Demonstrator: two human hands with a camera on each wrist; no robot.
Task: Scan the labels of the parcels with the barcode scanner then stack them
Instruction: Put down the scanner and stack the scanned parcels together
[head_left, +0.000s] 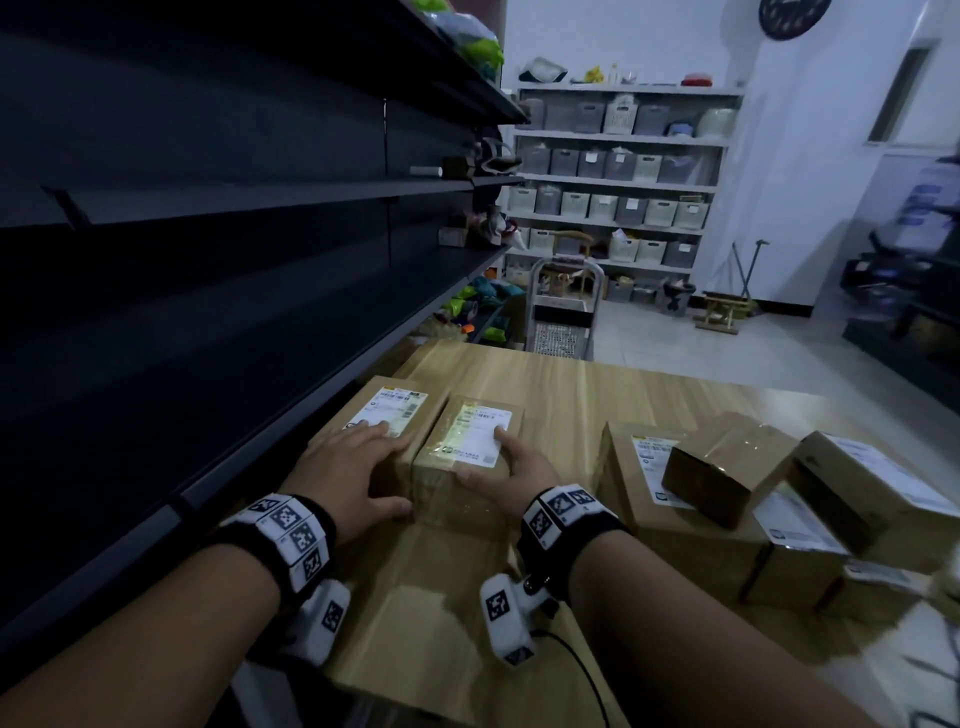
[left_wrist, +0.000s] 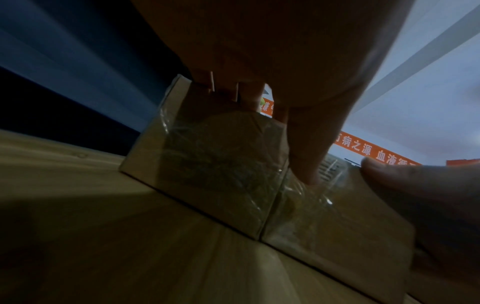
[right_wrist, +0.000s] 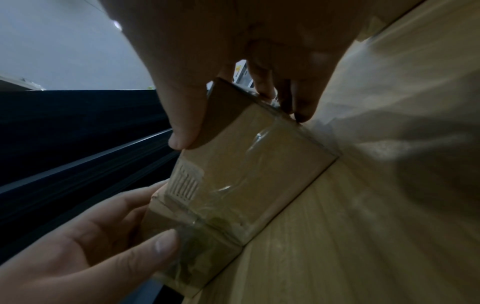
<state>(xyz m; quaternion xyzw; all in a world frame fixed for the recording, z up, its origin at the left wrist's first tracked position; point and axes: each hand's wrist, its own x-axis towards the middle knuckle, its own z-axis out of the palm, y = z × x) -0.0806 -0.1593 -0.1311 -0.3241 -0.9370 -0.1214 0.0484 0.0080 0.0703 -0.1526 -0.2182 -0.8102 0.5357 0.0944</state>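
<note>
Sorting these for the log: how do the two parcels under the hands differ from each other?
The left parcel sits next to the dark shelving; the right parcel sits toward the open table. The left hand rests on the left parcel, the right hand on the right one. Glossy clear tape glares on the right parcel's top; the left parcel's top looks matte. Both are brown boxes with white labels facing up, pressed side by side.

Both forearms reach forward, side by side, each wrist banded with a marker-patterned cuff. The left hand (head_left: 358, 462) lies palm-down, fingers spread and fairly straight, thumb angled right. The right hand (head_left: 511, 467) sits just beside it — fingers forward, thumb pointing left toward the other hand.
</note>
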